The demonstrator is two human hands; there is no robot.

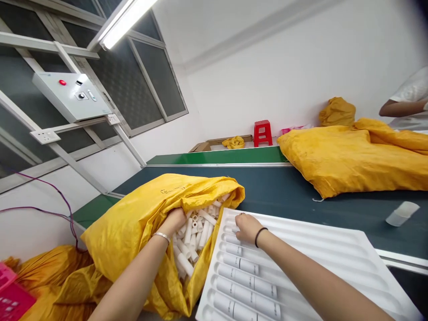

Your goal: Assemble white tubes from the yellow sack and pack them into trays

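Observation:
My left hand [175, 220] reaches into the mouth of a yellow woven sack [127, 214], and its fingers are hidden among loose white plastic tubes [192, 234]. My right hand [248, 228] rests over the far left end of a white grooved tray [310, 240]. Its fingers are curled closed, and whatever they hold is hidden. Below that hand, printed white tubes [245, 280] lie end to end in several grooves at the tray's left side. The tray's left edge meets the sack's opening.
Beneath lies a dark green conveyor belt [261, 178]. Another yellow sack [354, 156] and a translucent cup-like piece [402, 214] rest on it at right. Behind stands a red stool [262, 133]. A person's arm [403, 107] shows at far right. A pink basket [13, 294] is at lower left.

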